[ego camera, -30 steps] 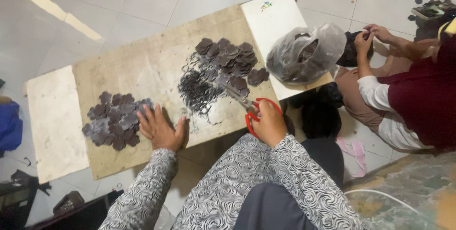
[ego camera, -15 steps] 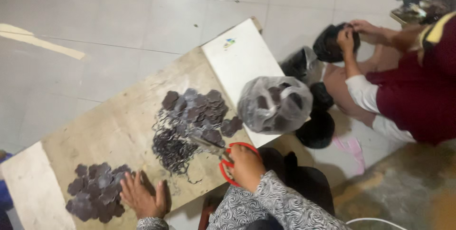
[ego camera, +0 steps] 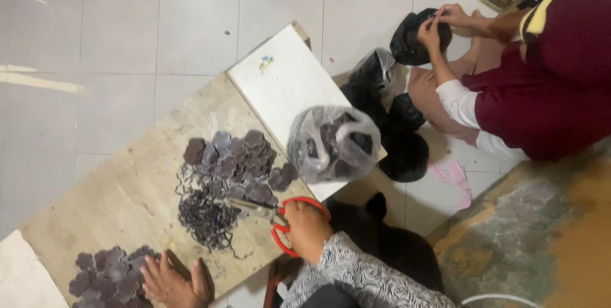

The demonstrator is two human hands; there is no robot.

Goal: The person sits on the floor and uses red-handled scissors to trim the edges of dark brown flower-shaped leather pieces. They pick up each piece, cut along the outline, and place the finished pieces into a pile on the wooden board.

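My right hand (ego camera: 305, 228) grips red-handled scissors (ego camera: 278, 216), blades pointing left over a heap of dark thin trimmings (ego camera: 205, 216) on a wooden board (ego camera: 121, 187). Behind the trimmings lies a pile of dark purple flower-shaped pieces (ego camera: 235, 161). My left hand (ego camera: 172, 282) rests flat, fingers spread, on the board's near edge beside a second pile of flower-shaped pieces (ego camera: 108, 276). It holds nothing.
A clear plastic bag (ego camera: 332, 144) of dark pieces sits on a white panel (ego camera: 280, 82). Dark bags (ego camera: 394, 123) lie on the tiled floor to the right. Another person in a maroon top (ego camera: 547, 72) sits there handling a black bag (ego camera: 417, 37).
The view has swung left and down, so the board has slid toward the lower left of the frame. Both hands keep their places on the board and scissors.
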